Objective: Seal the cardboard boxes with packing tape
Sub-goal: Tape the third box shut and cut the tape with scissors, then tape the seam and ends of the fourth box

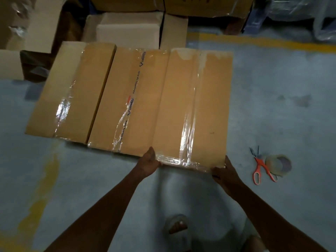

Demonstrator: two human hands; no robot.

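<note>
Three long brown cardboard boxes lie side by side on the grey floor, each with clear tape along its top seam. My left hand (149, 161) presses against the near left corner of the rightmost box (207, 110). My right hand (224, 172) holds its near right corner, with the fingers tucked under the edge. The middle box (125, 100) carries printed tape, and the left box (72, 91) sits slightly apart. A roll of clear packing tape (279, 165) lies on the floor to the right, beside orange-handled scissors (260, 167).
More cardboard boxes (127, 28) are stacked behind the three, and open cartons (27, 24) stand at the far left. Plastic-wrapped goods (300, 13) fill the far right. Yellow floor lines (263, 41) run behind and at the left. My sandalled foot (177, 227) is below the box.
</note>
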